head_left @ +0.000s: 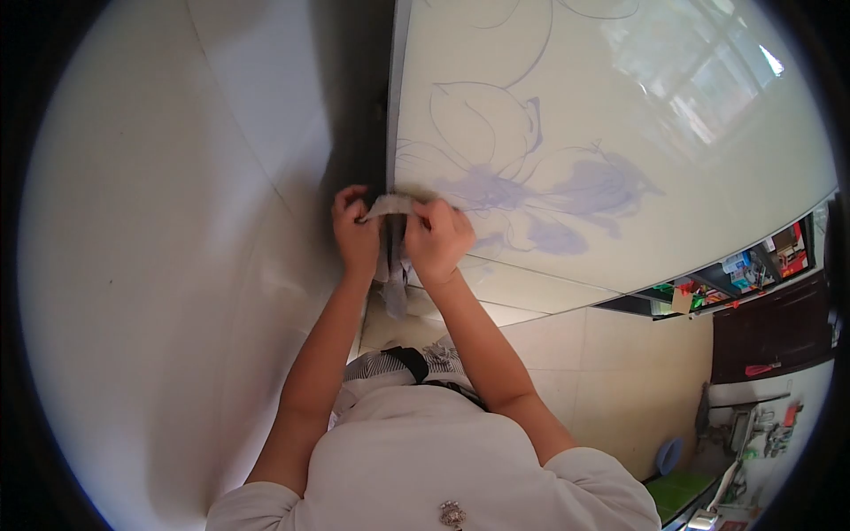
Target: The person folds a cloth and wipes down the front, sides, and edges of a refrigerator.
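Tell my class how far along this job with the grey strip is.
Done: the grey strip looks taken up. In hand: the left grip and right grip hold it between them, by the edge of the flowered panel. Left: probably its loose, dangling part; how much else remains cannot be told.

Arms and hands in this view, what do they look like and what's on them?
Both the left hand and the right hand are ungloved, with no ring, watch or bracelet that I can make out. The forearms are bare. The left sleeve and the right sleeve are short, loose and plain off-white, like the rest of the top.
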The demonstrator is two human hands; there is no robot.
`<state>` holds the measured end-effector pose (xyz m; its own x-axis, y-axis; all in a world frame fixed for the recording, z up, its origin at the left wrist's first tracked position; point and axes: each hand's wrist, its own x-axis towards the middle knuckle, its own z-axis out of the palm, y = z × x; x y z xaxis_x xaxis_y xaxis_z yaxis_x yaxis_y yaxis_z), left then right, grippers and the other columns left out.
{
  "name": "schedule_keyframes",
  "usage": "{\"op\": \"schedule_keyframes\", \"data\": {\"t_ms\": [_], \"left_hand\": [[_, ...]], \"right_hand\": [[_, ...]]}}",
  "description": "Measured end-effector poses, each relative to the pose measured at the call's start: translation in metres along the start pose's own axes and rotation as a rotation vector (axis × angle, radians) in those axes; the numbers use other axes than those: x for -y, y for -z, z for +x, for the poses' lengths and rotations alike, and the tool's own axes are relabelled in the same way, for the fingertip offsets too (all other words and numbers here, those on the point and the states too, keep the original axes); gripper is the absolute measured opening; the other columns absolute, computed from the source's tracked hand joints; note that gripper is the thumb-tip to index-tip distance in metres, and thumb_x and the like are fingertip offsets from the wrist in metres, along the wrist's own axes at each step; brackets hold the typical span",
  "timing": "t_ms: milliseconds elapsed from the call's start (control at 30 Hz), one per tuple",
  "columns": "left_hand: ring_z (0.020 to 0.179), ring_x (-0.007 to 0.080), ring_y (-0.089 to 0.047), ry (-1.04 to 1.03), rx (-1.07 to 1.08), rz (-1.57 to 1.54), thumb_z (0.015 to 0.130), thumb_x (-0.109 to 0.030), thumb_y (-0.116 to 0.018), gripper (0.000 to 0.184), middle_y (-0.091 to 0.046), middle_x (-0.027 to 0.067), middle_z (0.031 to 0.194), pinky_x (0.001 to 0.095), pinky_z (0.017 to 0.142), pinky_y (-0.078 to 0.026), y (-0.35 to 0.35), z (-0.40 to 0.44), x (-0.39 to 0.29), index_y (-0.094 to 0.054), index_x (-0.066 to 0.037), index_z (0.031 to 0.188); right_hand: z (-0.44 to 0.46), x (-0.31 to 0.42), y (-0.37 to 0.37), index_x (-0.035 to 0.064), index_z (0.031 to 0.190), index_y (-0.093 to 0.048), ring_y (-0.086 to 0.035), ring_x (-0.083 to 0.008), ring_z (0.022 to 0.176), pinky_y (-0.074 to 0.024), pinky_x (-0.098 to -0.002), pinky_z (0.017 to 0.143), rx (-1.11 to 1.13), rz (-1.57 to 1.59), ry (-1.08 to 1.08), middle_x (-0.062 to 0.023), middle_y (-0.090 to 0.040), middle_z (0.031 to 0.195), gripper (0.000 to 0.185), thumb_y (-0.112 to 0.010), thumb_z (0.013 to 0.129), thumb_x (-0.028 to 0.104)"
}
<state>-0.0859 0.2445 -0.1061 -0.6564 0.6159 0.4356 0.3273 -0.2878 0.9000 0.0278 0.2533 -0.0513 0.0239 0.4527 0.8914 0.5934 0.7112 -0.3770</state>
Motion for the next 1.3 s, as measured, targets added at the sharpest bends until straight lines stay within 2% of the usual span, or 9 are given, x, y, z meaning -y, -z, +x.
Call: {"op": "schedule_keyframes", "data": {"t_ms": [133, 233, 333, 433, 633, 800, 933, 1133, 1300], "left_hand": [[0.094, 0.0286, -0.051, -0.088, 0.021, 0.014, 0.062, 0.003, -0.066, 0.026, -0.056, 0.0128, 0.104, 0.0341, 0.081, -0.042, -0.004, 0.001, 0.025, -0.040, 0.001, 0.062], [0.095, 0.0274, -0.051, 0.101, 0.022, -0.013, 0.063, 0.003, -0.065, 0.025, -0.056, 0.0126, 0.105, 0.0335, 0.080, -0.043, -0.003, -0.025, 0.068, -0.040, 0.001, 0.063], [0.096, 0.0200, -0.054, 0.225, 0.049, 0.080, 0.069, 0.008, -0.057, 0.023, -0.054, 0.0079, 0.109, 0.0277, 0.084, -0.044, 0.011, -0.060, 0.110, -0.059, 0.004, 0.092], [0.097, 0.0279, -0.050, 0.094, 0.021, 0.033, 0.064, 0.002, -0.065, 0.024, -0.055, 0.0118, 0.108, 0.0331, 0.081, -0.042, 0.012, -0.053, 0.091, -0.041, 0.001, 0.063], [0.099, 0.0313, -0.048, -0.005, 0.050, 0.048, 0.063, 0.001, -0.066, 0.026, -0.057, 0.0111, 0.105, 0.0354, 0.084, -0.039, -0.001, -0.005, 0.016, -0.040, 0.000, 0.060], [0.097, 0.0303, -0.049, 0.143, 0.074, 0.043, 0.063, -0.001, -0.067, 0.023, -0.058, 0.0110, 0.102, 0.0348, 0.082, -0.040, 0.001, -0.042, 0.095, -0.045, 0.002, 0.062], [0.096, 0.0300, -0.049, 0.181, 0.059, 0.026, 0.062, -0.003, -0.069, 0.022, -0.057, 0.0115, 0.102, 0.0343, 0.081, -0.041, 0.005, -0.050, 0.076, -0.048, 0.004, 0.064], [0.095, 0.0302, -0.049, -0.105, 0.042, 0.046, 0.061, -0.003, -0.068, 0.020, -0.057, 0.0120, 0.101, 0.0349, 0.081, -0.041, -0.001, -0.002, 0.006, -0.050, 0.004, 0.066], [0.095, 0.0309, -0.049, 0.117, 0.050, 0.008, 0.064, -0.005, -0.067, 0.017, -0.055, 0.0126, 0.100, 0.0356, 0.081, -0.041, -0.002, -0.040, 0.068, -0.058, 0.005, 0.074]], "right_hand": [[-0.011, -0.005, -0.004, 0.0102, 0.063, -0.049, -0.050, -0.0281, 0.049, -0.0392, -0.0371, 0.045, 0.036, 0.016, -0.018, -0.0075, -0.051, 0.056, 0.018, -0.065, 0.061, 0.002], [-0.059, -0.023, -0.019, 0.0104, 0.064, -0.053, -0.051, -0.0281, 0.049, -0.0396, -0.0373, 0.045, 0.097, -0.012, -0.005, -0.0077, -0.053, 0.056, 0.017, -0.067, 0.062, 0.002], [-0.080, -0.028, -0.018, 0.0102, 0.064, -0.051, -0.052, -0.0287, 0.049, -0.0405, -0.0379, 0.045, 0.183, -0.016, -0.030, -0.0081, -0.053, 0.057, 0.016, -0.066, 0.064, 0.004], [-0.064, -0.025, -0.009, 0.0100, 0.064, -0.048, -0.051, -0.0294, 0.050, -0.0413, -0.0381, 0.046, 0.138, 0.039, -0.064, -0.0077, -0.052, 0.059, 0.017, -0.063, 0.064, 0.003], [-0.019, -0.003, -0.006, 0.0103, 0.064, -0.048, -0.052, -0.0299, 0.051, -0.0407, -0.0381, 0.046, 0.046, 0.094, -0.165, -0.0077, -0.053, 0.059, 0.018, -0.064, 0.063, 0.003], [-0.073, -0.026, -0.020, 0.0094, 0.064, -0.052, -0.053, -0.0269, 0.049, -0.0402, -0.0347, 0.044, 0.130, 0.012, -0.151, -0.0082, -0.052, 0.055, 0.016, -0.066, 0.064, 0.001], [-0.063, -0.026, -0.014, 0.0097, 0.064, -0.051, -0.052, -0.0275, 0.049, -0.0403, -0.0356, 0.045, 0.113, 0.033, -0.106, -0.0078, -0.052, 0.055, 0.017, -0.066, 0.064, 0.001], [-0.004, 0.002, 0.003, 0.0099, 0.063, -0.047, -0.052, -0.0283, 0.050, -0.0406, -0.0372, 0.045, 0.032, 0.097, -0.094, -0.0079, -0.051, 0.057, 0.020, -0.065, 0.065, 0.003], [-0.059, -0.020, -0.012, 0.0094, 0.063, -0.046, -0.051, -0.0278, 0.049, -0.0402, -0.0375, 0.045, 0.128, -0.007, -0.033, -0.0081, -0.049, 0.056, 0.020, -0.064, 0.067, 0.003]]}}
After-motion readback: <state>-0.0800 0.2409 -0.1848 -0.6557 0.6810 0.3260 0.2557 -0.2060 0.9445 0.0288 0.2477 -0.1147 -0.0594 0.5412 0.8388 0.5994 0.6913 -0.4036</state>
